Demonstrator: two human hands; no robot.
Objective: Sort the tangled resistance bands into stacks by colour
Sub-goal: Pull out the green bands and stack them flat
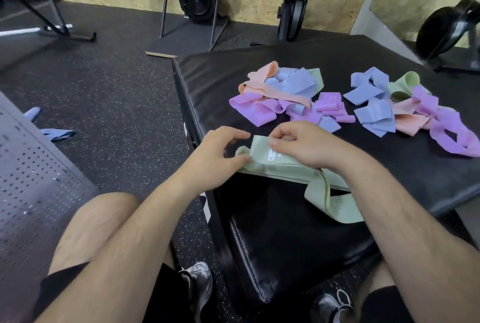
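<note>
Nearest, both hands work at the front edge of the padded black tabletop (220, 84).

- Right hand (304, 146): fingers curled over the top edge of the green band (261, 152), thumb pressing its face. A firm grip, probably to pin the fold flat.
- Left hand (215, 151): thumb tip on the band's crumpled left end, fingers curled close over it. It reads as a light pinch, likely smoothing that end.
- The band lies on the tabletop's near edge. A loose loop hangs off the front below the right wrist, so it seems only partly folded.

Further back:
- A mixed heap (280, 94) of purple, blue, peach and green bands, overlapping and unsorted.
- A second mixed heap (405, 104) to its right, set apart from the first.
- No single-colour stack shows, so the sort looks to be at an early stage.

Off to the left, two blue bands (55, 133) lie on the gym floor, well apart from the heaps. They'll need fetching.
</note>
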